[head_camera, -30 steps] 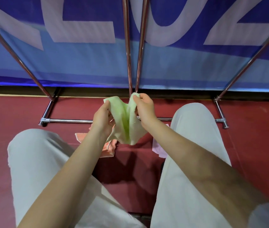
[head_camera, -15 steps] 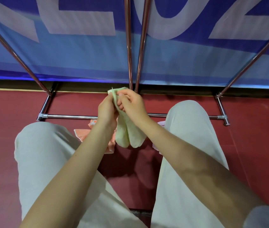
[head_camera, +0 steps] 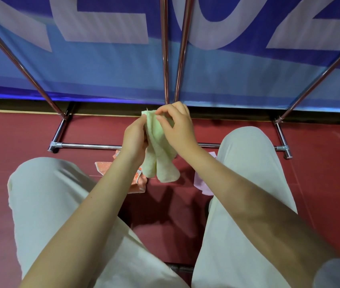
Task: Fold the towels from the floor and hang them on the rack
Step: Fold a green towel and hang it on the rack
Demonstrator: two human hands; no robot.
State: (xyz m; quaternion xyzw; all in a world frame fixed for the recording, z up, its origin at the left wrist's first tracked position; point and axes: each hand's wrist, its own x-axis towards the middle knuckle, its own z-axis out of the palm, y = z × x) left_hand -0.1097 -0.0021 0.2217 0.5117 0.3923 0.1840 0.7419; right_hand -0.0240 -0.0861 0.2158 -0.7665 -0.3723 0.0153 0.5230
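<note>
The only lettering stands on the blue banner (head_camera: 106, 65) behind the rack: large pale characters, cut off by the top edge of the picture. Only their lower parts show, shaped like an L toward the left, a rounded U or O near the middle and a Z or 2 at the right, so no whole word can be read

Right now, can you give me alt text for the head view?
Both hands, left hand and right hand, hold a folded pale green towel above the red floor, in front of a chrome rack. An orange towel and pink towel lie below.
</note>
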